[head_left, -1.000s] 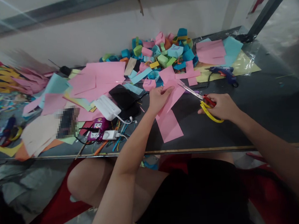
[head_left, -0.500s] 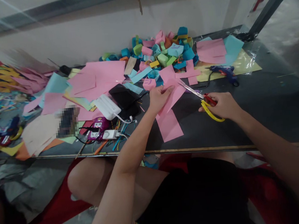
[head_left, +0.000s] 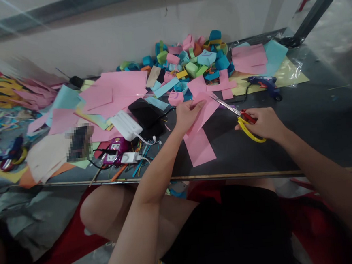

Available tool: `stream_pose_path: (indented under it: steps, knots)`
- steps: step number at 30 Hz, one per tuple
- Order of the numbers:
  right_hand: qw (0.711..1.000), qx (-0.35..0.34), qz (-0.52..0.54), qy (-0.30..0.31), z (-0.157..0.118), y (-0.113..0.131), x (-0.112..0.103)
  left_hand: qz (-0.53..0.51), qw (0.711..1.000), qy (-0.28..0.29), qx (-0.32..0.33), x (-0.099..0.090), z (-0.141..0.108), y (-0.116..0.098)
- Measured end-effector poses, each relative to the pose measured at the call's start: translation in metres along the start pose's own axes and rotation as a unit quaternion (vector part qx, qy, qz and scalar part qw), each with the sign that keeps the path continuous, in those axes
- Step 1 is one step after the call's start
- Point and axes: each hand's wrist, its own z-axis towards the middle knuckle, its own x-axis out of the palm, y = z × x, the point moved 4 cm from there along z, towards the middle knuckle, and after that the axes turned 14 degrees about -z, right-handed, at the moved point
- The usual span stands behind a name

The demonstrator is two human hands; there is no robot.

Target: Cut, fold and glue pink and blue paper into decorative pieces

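Observation:
Near the middle of the dark table, my left hand (head_left: 189,115) pinches a pink sheet of paper (head_left: 208,112). My right hand (head_left: 262,123) is closed on scissors (head_left: 246,129) with one red and one yellow handle loop. The blades point left, and their tips are at the upper right edge of the pink sheet. Below my left hand another pink piece (head_left: 201,148) lies on the table. A pink cross-shaped cutout (head_left: 225,85) rests just behind the scissors.
A heap of coloured folded paper (head_left: 191,63) stands behind my hands. A blue glue gun (head_left: 263,85) lies at the right. To the left are pink sheets (head_left: 120,87), a black phone (head_left: 145,113), a white power bank (head_left: 126,125) and a purple power strip (head_left: 115,151).
My right hand and the scissors have shifted very slightly to the right. My left hand keeps its pinch on the pink sheet.

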Motion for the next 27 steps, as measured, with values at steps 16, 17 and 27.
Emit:
stream_pose_path:
  steps: [16, 17, 27]
  knots:
    - [1.0, -0.014, -0.016, 0.006, 0.0, -0.006, 0.0, -0.023, 0.999, 0.01, 0.028, 0.001, 0.004, 0.013]
    - [1.0, -0.012, -0.017, 0.007, -0.001, -0.006, 0.0, -0.024, 0.999, 0.01, 0.025, 0.001, 0.004, 0.013]
    - [1.0, 0.015, -0.018, -0.019, -0.004, -0.016, -0.004, -0.029, 0.999, 0.004, 0.019, 0.0, 0.005, 0.013]
